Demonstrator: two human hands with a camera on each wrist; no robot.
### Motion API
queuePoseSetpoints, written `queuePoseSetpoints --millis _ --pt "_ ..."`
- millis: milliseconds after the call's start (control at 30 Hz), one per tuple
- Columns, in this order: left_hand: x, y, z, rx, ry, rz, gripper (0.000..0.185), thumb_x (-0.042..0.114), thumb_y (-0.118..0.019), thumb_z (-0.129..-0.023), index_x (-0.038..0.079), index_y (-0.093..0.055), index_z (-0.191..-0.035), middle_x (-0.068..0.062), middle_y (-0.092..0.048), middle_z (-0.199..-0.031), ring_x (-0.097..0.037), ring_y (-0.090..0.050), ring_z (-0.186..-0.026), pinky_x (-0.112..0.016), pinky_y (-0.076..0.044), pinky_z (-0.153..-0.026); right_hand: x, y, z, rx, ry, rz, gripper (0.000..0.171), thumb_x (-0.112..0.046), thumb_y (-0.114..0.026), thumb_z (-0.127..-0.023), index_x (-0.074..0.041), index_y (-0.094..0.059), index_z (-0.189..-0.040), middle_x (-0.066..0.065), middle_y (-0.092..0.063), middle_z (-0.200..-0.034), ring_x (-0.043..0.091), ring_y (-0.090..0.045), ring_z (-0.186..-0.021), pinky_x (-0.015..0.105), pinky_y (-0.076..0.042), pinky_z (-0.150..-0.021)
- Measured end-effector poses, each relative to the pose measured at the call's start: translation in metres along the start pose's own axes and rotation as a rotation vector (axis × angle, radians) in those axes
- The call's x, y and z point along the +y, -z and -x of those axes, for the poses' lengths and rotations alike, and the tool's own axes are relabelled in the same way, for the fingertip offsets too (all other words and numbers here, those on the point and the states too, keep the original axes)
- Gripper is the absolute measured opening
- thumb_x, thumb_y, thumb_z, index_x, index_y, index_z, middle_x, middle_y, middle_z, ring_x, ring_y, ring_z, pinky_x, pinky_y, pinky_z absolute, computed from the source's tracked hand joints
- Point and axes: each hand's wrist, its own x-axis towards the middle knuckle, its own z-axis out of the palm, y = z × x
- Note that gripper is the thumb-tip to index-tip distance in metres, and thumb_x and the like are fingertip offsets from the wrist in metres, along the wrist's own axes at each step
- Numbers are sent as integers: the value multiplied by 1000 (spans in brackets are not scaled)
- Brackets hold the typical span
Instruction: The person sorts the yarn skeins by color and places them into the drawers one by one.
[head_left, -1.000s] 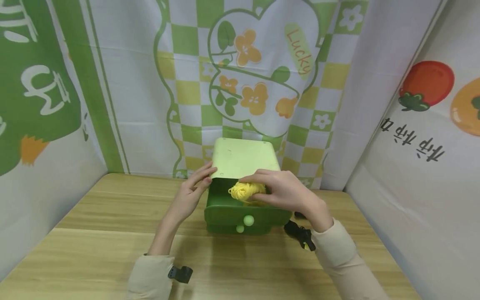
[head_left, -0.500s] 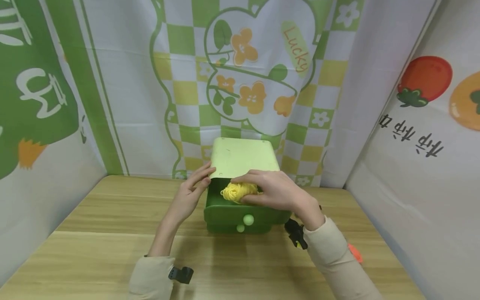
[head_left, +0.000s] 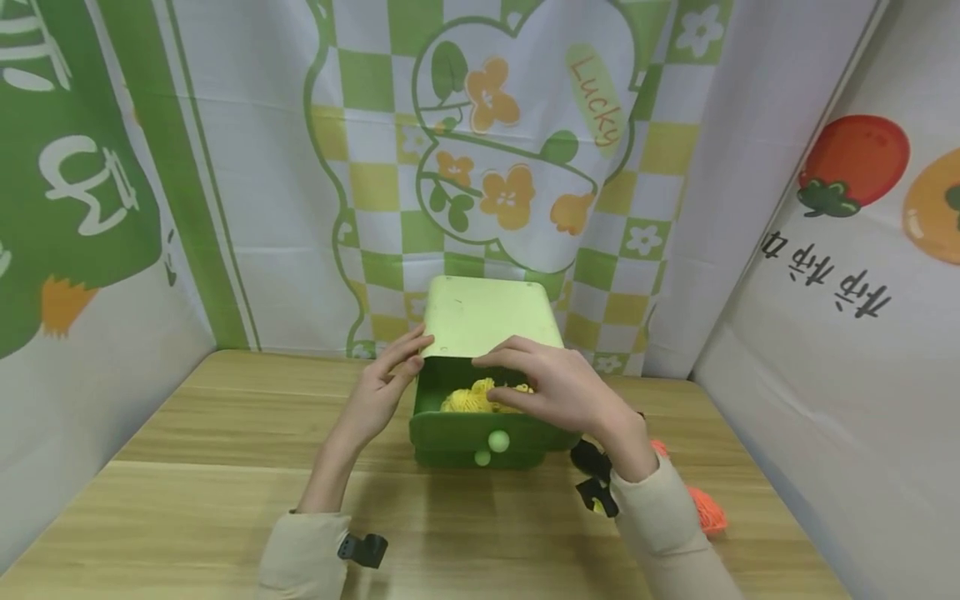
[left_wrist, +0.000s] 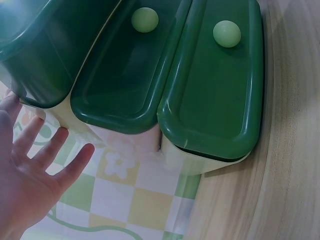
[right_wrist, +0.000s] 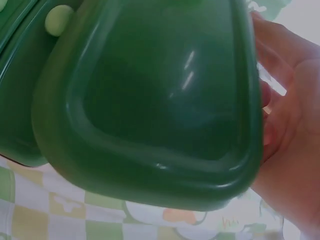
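A small drawer cabinet with a pale green top (head_left: 487, 312) stands at the table's back, its dark green top drawer (head_left: 450, 433) pulled out. Yellow yarn (head_left: 467, 400) lies inside that drawer, partly behind the drawer front. Over the opening is my right hand (head_left: 562, 387), thumb and fingers spread apart above the yarn. My left hand (head_left: 375, 396) rests straight fingers against the cabinet's left top edge. In the left wrist view, the left hand (left_wrist: 30, 185) shows its fingers spread beside the cabinet, and two lower drawers with round knobs (left_wrist: 227, 34) are closed.
Coral-coloured yarn (head_left: 707, 512) lies on the wooden table (head_left: 210, 500) at right, partly behind my right sleeve. Black wrist cameras sit at my left cuff (head_left: 363, 550) and right cuff (head_left: 596, 496). A printed cloth (head_left: 277, 167) hangs close behind the cabinet.
My right hand first moved left with the yellow yarn, then let it go in the drawer, where it now sits lower. The left hand has stayed at the cabinet.
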Motion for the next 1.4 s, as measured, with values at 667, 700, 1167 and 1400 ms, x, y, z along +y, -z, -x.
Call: queuePoseSetpoints --millis 667,700,1167,1400 --pt "0 0 0 7 -11 18 36 31 -48 -106 32 -54 -142 11 -32 -161 -25 -37 -146 -59 -41 -105 -6 -11 34 264 77 -301 25 -16 -71 -93 -16 -72 -118 -4 -69 -102 0 -35 -56 15 -35 -54" --pt "0 0 0 6 -11 17 36 31 -47 -106 32 -54 -142 12 -32 -161 -25 -36 -146 -59 -41 -105 -7 -11 36 268 85 -317 25 -15 -71 -93 -15 -72 -118 -4 -70 -101 0 -36 -56 15 -35 -53" --pt "2 -1 -1 4 0 11 37 33 -47 -106 33 -54 -142 15 -32 -160 -25 -37 -145 -58 -42 -104 -12 -11 52 198 121 -371 24 -15 -70 -93 -14 -72 -117 -9 -72 -94 -4 -39 -60 12 -37 -55" --pt "3 0 0 1 5 8 37 33 -47 -106 33 -54 -142 14 -32 -161 -25 -36 -146 -58 -41 -104 -14 -11 53 84 99 -429 23 -15 -67 -95 -13 -72 -118 -3 -76 -98 -2 -41 -55 16 -40 -51"
